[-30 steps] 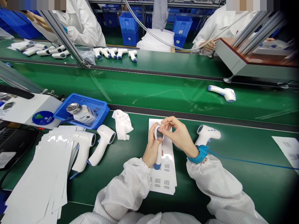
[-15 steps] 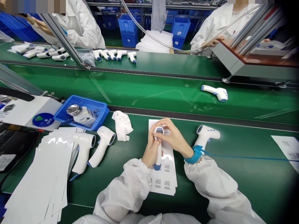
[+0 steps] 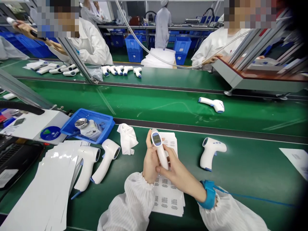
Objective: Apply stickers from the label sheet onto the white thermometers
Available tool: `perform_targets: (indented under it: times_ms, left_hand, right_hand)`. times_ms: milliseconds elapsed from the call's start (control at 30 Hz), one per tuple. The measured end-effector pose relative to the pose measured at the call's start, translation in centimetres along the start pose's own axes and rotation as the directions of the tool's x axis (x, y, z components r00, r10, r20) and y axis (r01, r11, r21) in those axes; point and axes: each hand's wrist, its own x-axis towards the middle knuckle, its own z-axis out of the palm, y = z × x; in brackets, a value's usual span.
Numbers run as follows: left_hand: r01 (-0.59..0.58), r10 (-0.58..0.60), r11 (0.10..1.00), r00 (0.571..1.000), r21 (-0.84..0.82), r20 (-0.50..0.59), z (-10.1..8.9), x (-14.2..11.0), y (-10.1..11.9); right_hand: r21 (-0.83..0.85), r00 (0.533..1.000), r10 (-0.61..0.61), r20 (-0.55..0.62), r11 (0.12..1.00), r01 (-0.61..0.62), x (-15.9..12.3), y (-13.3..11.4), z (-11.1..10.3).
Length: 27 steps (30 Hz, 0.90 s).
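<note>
Between my two hands is a white infrared thermometer (image 3: pixel 161 153), its grey screen facing up toward me. My left hand (image 3: pixel 150 163) is closed round its left side, near the screen end. The fingers and thumb of my right hand (image 3: pixel 176 171) grip the lower handle, and a blue strap circles that wrist. Beneath the hands lies a sheet of printed labels (image 3: pixel 169 205). One thermometer (image 3: pixel 209 153) rests on the bench to the right. Two more, a left thermometer (image 3: pixel 87 163) and a nearer thermometer (image 3: pixel 107 158), lie on the left.
A blue tray (image 3: pixel 109 128) holds a metal-topped bottle. Beside it is a crumpled white cloth (image 3: pixel 127 138). White sheets (image 3: pixel 40 189) are stacked at left. One thermometer (image 3: pixel 213 104) lies on the green belt (image 3: pixel 149 104). Co-workers in white sit across, with several thermometers before them.
My right hand has moved from the thermometer's screen end down to its handle. The thermometer has tilted, and its screen now shows uncovered. The head view has shifted upward.
</note>
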Motion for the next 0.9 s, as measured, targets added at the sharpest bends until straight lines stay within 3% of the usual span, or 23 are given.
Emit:
perform_targets:
  times_ms: [67,133,233,300,367,467,500,567,667,733,833,900]
  left_hand:
    - [0.052,-0.050,0.991,0.999,0.127,-0.018,0.4,0.2,0.7]
    - [0.094,-0.078,0.946,0.995,0.311,-0.064,0.5,0.5,0.8]
    - [0.128,-0.150,0.837,0.989,0.532,-0.001,-0.3,0.6,0.2]
    - [0.105,-0.176,0.800,0.982,0.591,0.064,-1.4,0.4,-0.4]
    - [0.070,-0.144,0.817,0.986,0.572,0.085,-2.7,-0.1,-0.8]
    - [0.015,-0.060,0.881,0.995,0.474,0.081,-4.6,-0.7,-1.0]
    - [0.005,-0.039,0.894,0.997,0.449,0.068,-5.0,-0.9,-0.9]
    - [-0.010,-0.009,0.909,0.999,0.417,0.043,-5.3,-0.8,-0.6]
    - [-0.063,0.055,0.919,0.998,0.389,0.033,-4.8,-0.1,0.2]
    - [-0.117,0.119,0.920,0.993,0.374,0.019,-4.2,0.7,0.9]
    - [-0.116,0.129,0.941,0.992,0.318,-0.019,-3.1,1.5,1.9]
    - [-0.013,0.002,0.977,0.999,0.214,0.052,-2.5,1.5,2.2]
  right_hand:
    - [-0.240,0.999,-0.027,-0.021,0.971,0.021,2.4,-0.5,-0.9]
    - [-0.475,0.992,0.003,-0.128,0.878,-0.064,6.8,-1.1,-2.4]
    - [-0.582,0.957,-0.028,-0.288,0.799,-0.152,14.3,-1.8,-6.0]
    - [-0.608,0.921,-0.043,-0.388,0.763,-0.221,17.8,-2.1,-9.4]
    - [-0.598,0.851,-0.035,-0.523,0.727,-0.338,18.9,-2.0,-13.2]
    - [-0.514,0.707,0.003,-0.707,0.685,-0.517,17.1,-1.2,-18.8]
    - [-0.487,0.675,0.017,-0.737,0.679,-0.549,16.1,-0.8,-20.4]
    - [-0.464,0.656,0.030,-0.754,0.682,-0.565,14.5,-0.1,-23.0]
    - [-0.496,0.717,0.010,-0.697,0.716,-0.492,13.8,0.7,-24.4]
    - [-0.540,0.801,-0.032,-0.597,0.755,-0.372,13.9,1.0,-23.1]
    - [-0.571,0.931,-0.135,-0.340,0.816,-0.090,12.9,0.8,-18.1]
    - [-0.537,0.967,-0.216,-0.132,0.836,0.114,11.0,0.2,-13.7]
